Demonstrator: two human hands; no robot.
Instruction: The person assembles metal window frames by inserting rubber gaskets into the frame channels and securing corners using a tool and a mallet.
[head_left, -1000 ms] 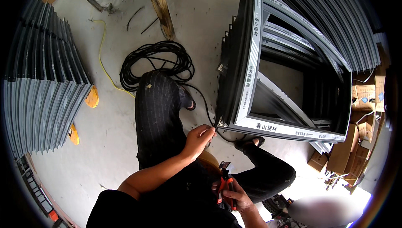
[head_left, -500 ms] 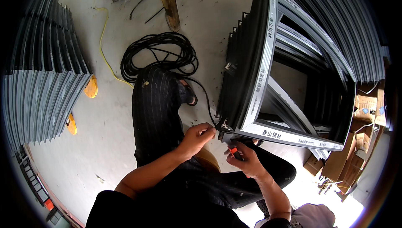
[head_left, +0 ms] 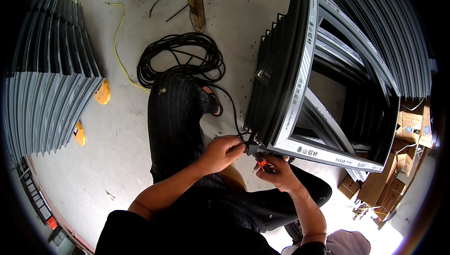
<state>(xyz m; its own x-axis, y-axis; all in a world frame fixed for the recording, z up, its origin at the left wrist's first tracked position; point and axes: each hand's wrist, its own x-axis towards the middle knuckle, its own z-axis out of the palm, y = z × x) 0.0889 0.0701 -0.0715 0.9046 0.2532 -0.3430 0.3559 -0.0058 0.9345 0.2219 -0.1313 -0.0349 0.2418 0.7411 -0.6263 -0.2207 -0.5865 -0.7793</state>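
Observation:
My left hand (head_left: 222, 153) is closed, thumb and finger pinching the end of a black strip at the near left corner of a stack of dark grey metal window frames (head_left: 300, 67). From there the strip (head_left: 233, 107) runs back to a big loose coil (head_left: 154, 58) on the floor. My right hand (head_left: 282, 175) is wrapped round a hand tool (head_left: 263, 164) with a red-and-black handle. Its flat grey head (head_left: 253, 150) is at the frame corner, close to my left fingertips. Whether the head touches the strip, I cannot tell.
Another stack of grey frames (head_left: 51, 109) stands at the left, with yellow supports (head_left: 102, 92) under it. A yellow cord (head_left: 117, 44) lies on the floor near a wooden post (head_left: 193, 2). Cardboard boxes (head_left: 384, 187) are piled at the right.
My right hand has brought the tool up to the frame corner, its grey head now beside my left fingers. My left hand has shifted slightly right, still pinching the strip.

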